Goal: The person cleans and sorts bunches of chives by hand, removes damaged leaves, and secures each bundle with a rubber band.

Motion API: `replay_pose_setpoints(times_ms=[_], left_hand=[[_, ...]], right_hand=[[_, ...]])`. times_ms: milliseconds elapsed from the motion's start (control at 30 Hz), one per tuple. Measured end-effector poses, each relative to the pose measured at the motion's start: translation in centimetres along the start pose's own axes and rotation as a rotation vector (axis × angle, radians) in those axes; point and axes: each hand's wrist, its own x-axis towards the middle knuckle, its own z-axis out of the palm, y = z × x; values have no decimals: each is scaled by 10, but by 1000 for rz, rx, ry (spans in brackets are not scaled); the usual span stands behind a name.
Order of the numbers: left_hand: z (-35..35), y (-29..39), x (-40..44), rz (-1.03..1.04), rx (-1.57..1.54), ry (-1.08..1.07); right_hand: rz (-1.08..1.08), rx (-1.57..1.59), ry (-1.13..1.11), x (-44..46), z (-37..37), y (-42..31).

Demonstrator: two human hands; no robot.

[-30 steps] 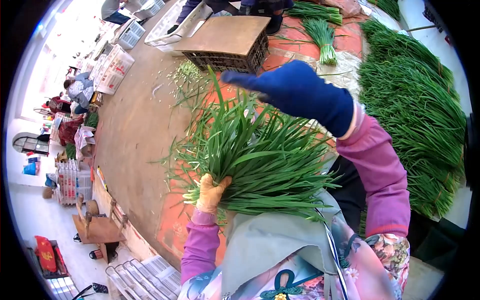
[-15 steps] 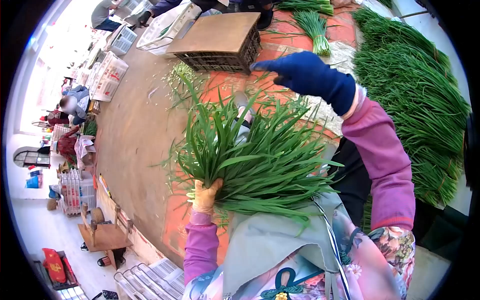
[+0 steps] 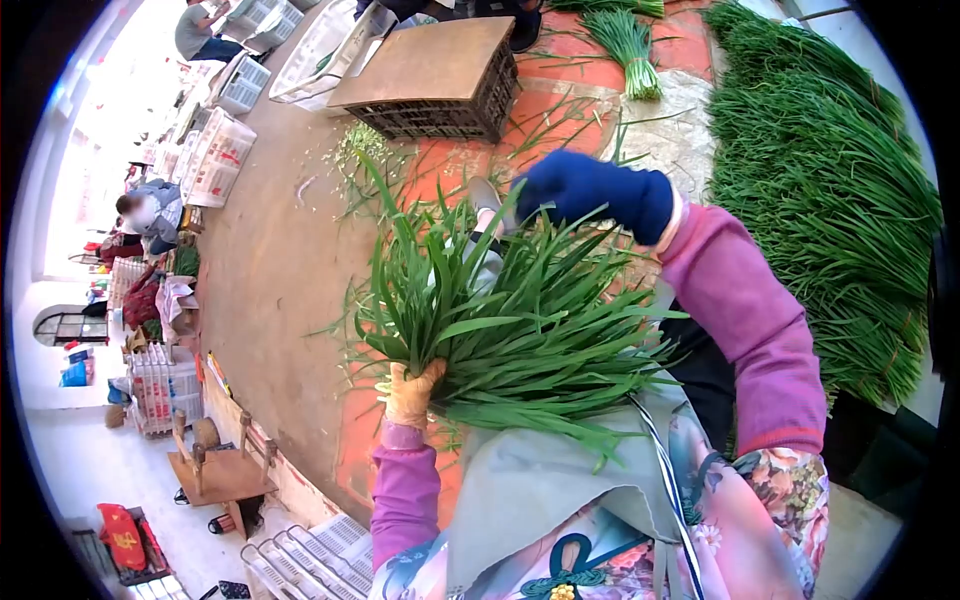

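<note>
Through the head camera I have the left hand (image 3: 410, 393), in a yellowish glove left of centre, closed around the lower end of a leafy green bunch (image 3: 520, 320). The bunch fans across the middle of the frame, its lower blades over the grey apron (image 3: 560, 470). Above it, the right hand (image 3: 590, 197), in a dark blue glove, has its fingers bent near the leaf tips; I cannot tell whether it pinches a blade.

As I judge it, a slack left grip could let stems slide out, and loose blades could snag on the blue glove and pull the bunch apart. Anything dropped would mix with the scraps (image 3: 360, 150) on the floor, upper centre.

Farther out, a large green heap (image 3: 820, 200) fills the right side. A white crate (image 3: 217, 155) at upper left carries red print, and a red packet (image 3: 122, 538) at lower left has a yellowish mark; I can read neither.
</note>
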Motion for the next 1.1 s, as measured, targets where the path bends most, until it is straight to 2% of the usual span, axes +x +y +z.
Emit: replay_pose_setpoints(times_ms=[33,67,133,267,300,400,433,567,633,667,733,767,800,833,867,933,1000,1067,1100], left_hand=[[3,2,-1,59,14,-6],[7,8,-3,56,12,-5],[15,21,-7,91,127,8],[21,27,-2,176,98,-62],[22,27,0,197,91,-97],[16,19,9,220,104,-193],[16,19,9,194,90,-179],[13,17,11,181,96,-214],[16,21,7,154,106,-194],[17,23,7,131,112,-178],[18,20,12,147,49,-196],[18,16,14,169,-18,-211],[16,12,18,163,-24,-210],[12,7,23,167,29,-216],[8,3,27,172,82,-222],[7,-1,33,157,42,-252],[15,4,34,180,9,-271],[17,5,37,171,47,-279],[19,7,37,158,38,-280]], right_hand=[[499,187,18,7,-16,-37],[504,342,216,2,-26,-38],[318,261,416,0,-41,-42],[476,4,324,-3,-43,-93],[203,-105,242,0,-35,-91],[482,-660,-108,-1,-22,-113],[433,-795,-109,-8,-14,-99],[488,-771,-81,-9,5,-73],[499,-571,-157,-8,8,-61],[501,-567,-157,-9,6,-59],[371,-645,-279,-14,-5,-57],[366,-651,-212,-18,-19,-56],[277,-641,-8,-27,-32,-43],[333,-548,105,-30,-49,-51],[256,-741,207,-36,-60,-51],[369,-874,-14,-38,-64,-80],[351,-790,-65,-47,-44,-88],[503,-711,-234,-38,-28,-116],[506,-777,-292,-36,-16,-121]])
